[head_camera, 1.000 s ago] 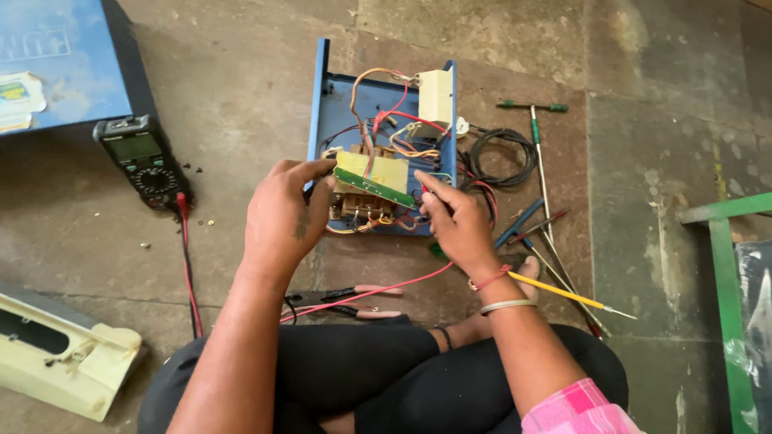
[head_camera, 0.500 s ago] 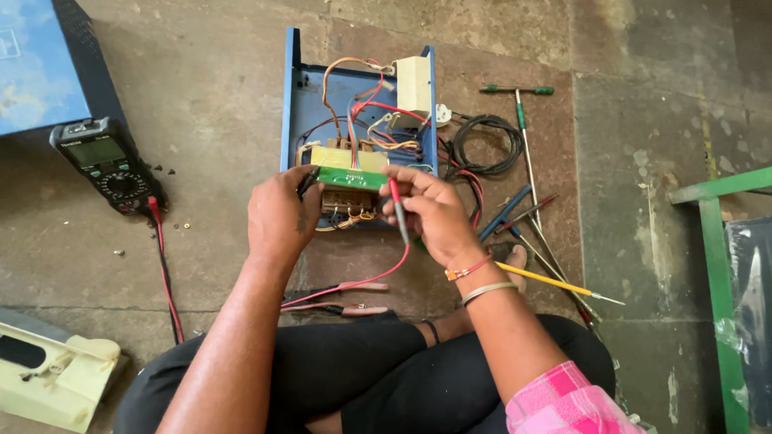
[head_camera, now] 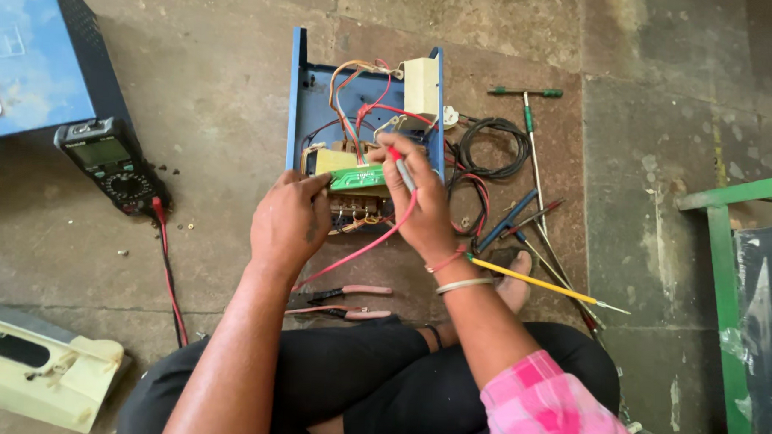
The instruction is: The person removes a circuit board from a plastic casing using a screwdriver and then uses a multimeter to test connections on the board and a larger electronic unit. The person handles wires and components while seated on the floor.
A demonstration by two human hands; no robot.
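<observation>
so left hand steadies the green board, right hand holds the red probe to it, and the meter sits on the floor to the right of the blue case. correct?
Not quite. In the head view the meter lies left of the blue case, not right. The rest holds: left hand on green board, right hand with red probe.

Even daylight, sharp centre

The scene was lit softly and brightly, with only faint shadows cast beneath the forearms. Mild glare was seen on the blue cover (head_camera: 28, 55) at upper left. Slight softness and stretching were noted toward the frame edges.
</observation>
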